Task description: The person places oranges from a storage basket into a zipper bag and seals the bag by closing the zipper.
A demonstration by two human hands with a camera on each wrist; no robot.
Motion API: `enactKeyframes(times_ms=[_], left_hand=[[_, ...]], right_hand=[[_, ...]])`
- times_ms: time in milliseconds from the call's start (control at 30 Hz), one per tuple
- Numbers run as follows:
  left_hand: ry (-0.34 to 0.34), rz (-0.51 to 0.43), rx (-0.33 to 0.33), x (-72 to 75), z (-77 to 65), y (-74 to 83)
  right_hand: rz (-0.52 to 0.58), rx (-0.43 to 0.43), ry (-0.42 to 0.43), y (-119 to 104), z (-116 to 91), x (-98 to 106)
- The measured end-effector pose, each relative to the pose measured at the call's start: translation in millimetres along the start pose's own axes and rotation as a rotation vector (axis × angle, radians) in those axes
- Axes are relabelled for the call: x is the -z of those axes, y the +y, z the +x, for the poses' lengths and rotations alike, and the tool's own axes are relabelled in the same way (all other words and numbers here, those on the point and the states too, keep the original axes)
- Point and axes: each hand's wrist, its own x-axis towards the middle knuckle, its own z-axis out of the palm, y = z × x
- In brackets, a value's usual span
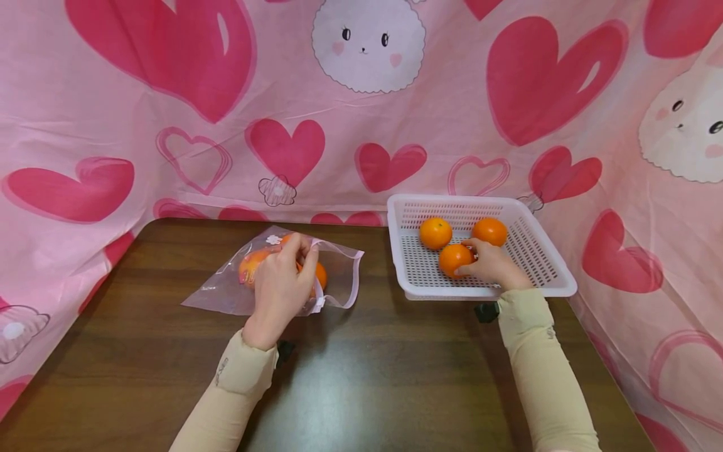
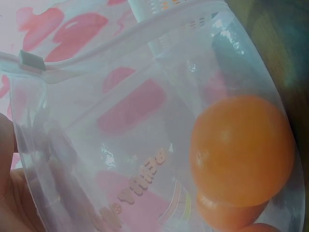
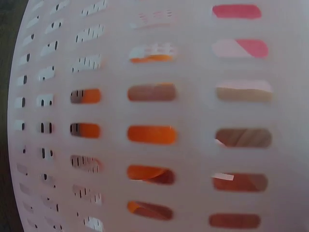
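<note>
On the left of the table lies a clear plastic zip bag (image 1: 211,294) with several oranges (image 1: 321,276) inside. My left hand (image 1: 280,285) pinches the bag near its mouth, which faces right. In the left wrist view, printed lettering and a slider (image 2: 32,60) show on the bag, with an orange (image 2: 241,151) resting on others low inside it. My right hand (image 1: 490,265) reaches into a white slotted basket (image 1: 480,292) and grips an orange (image 1: 453,261) there. The basket's wall (image 3: 193,111) mostly hides this hand in the right wrist view.
Two more oranges sit in the basket behind my right hand, one at the back left (image 1: 435,233) and one at the back right (image 1: 490,231). A brown wooden table (image 1: 367,376) carries everything. Pink heart-patterned cloth (image 1: 361,119) hangs behind and along the sides.
</note>
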Motion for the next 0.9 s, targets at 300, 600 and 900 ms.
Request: enactKeyframes(times_ms=[300, 600, 900], left_hand=[[-0.006, 0.001, -0.007, 0.2, 0.3, 0.1], [0.0, 0.002, -0.01, -0.2, 0.9, 0.2], [0.003, 0.005, -0.009, 0.4, 0.1, 0.4]], right_hand=[[0.035, -0.012, 0.014, -0.1, -1.3, -1.6], [0.065, -0.021, 0.03, -0.8, -0.8, 0.2], [0.08, 0.016, 0.077, -8.7, -5.9, 4.5]])
